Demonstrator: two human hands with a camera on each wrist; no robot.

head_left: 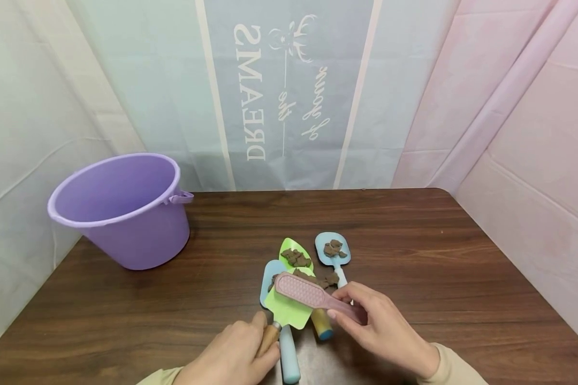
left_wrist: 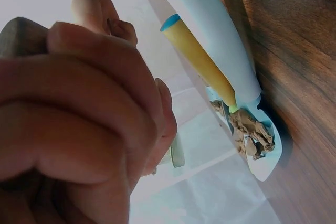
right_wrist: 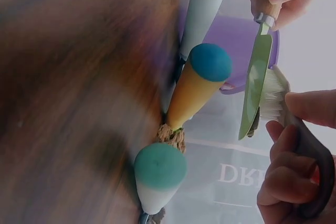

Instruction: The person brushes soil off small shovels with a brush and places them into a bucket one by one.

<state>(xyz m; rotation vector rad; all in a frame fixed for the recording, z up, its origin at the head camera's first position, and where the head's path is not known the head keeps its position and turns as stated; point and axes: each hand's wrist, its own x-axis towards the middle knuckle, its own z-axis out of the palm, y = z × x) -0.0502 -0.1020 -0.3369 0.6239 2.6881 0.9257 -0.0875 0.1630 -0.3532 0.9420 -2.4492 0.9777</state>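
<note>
My left hand [head_left: 236, 350] grips the wooden handle of a small green garden shovel [head_left: 289, 315], raised above the tabletop. In my right hand [head_left: 385, 329] is a pink scrub brush [head_left: 301, 289], held by its handle. Its white bristles [right_wrist: 271, 95] face the green blade and appear to touch it in the right wrist view. Brown crumbly clumps [right_wrist: 254, 124] cling at that blade's far part. Below lie a green pointed trowel with a yellow handle [head_left: 322, 325], and a light blue shovel [head_left: 290, 357] partly hidden by the raised one.
Another light blue shovel [head_left: 339, 261] lies to the right, brown clumps [head_left: 334, 248] on its blade. A purple bucket [head_left: 149, 235] stands at the left of the dark wooden table [head_left: 395, 230]. Printed cloth [head_left: 289, 107] hangs behind the table's far edge.
</note>
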